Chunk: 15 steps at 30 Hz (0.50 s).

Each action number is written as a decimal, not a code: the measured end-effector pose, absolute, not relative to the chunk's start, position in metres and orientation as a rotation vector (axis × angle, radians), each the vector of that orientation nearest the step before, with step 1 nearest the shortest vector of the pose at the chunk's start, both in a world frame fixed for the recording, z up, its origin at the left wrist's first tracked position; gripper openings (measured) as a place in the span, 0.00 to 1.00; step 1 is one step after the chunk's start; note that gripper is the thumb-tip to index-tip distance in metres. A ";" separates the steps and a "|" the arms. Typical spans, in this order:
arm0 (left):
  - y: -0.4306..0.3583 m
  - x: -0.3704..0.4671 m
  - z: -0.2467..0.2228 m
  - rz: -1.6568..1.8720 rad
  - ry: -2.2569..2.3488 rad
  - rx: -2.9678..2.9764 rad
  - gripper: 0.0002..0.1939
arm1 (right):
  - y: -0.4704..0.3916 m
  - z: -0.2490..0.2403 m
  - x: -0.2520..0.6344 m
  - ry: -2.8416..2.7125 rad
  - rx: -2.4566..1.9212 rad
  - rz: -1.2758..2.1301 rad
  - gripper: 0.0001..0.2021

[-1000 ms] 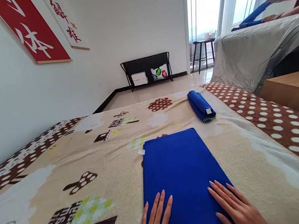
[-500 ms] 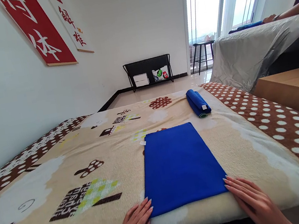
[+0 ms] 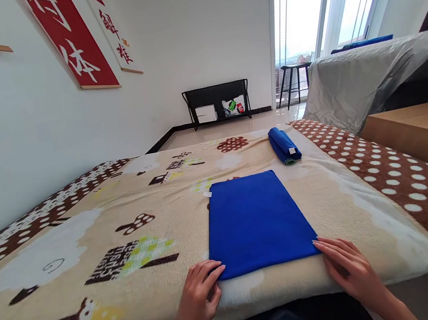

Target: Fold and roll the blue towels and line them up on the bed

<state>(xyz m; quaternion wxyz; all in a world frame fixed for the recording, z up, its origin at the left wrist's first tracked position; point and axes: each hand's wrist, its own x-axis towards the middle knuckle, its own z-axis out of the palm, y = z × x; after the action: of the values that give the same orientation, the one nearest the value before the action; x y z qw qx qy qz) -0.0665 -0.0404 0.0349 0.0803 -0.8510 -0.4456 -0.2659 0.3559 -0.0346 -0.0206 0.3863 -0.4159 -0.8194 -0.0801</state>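
A flat blue towel (image 3: 256, 221) lies on the patterned blanket in front of me, with a small white tag (image 3: 207, 195) at its far left corner. My left hand (image 3: 201, 290) rests its fingertips on the towel's near left corner, the thumb apart below. On the near right corner are the fingertips of my right hand (image 3: 347, 262), fingers stretched out and thumb tucked below. Neither hand is closed round the cloth. Farther back to the right sits a rolled blue towel (image 3: 284, 145) with a white tag and a green edge showing at its end.
The cream blanket (image 3: 133, 262) has a brown polka-dot border (image 3: 387, 179) and ends just before my lap. A wooden box-like surface (image 3: 422, 120) and a plastic-covered piece of furniture (image 3: 366, 61) stand at right. A black rack (image 3: 216, 96) and a stool (image 3: 294, 77) are beyond.
The view has tilted and shifted slightly, showing my lap. My fingers have arched more at the towel's near corners. The other person's arm at right has mostly left the view.
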 end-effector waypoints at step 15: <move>-0.031 -0.072 0.018 -1.216 -1.397 -2.560 0.15 | -0.022 -0.022 0.356 -2.033 -1.155 -0.255 0.18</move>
<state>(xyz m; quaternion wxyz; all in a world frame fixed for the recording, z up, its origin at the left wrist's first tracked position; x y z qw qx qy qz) -0.0723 -0.0310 0.0185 -0.0089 -0.8102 -0.4421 -0.3849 0.3563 -0.0224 -0.0224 0.3847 -0.4532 -0.7979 -0.1001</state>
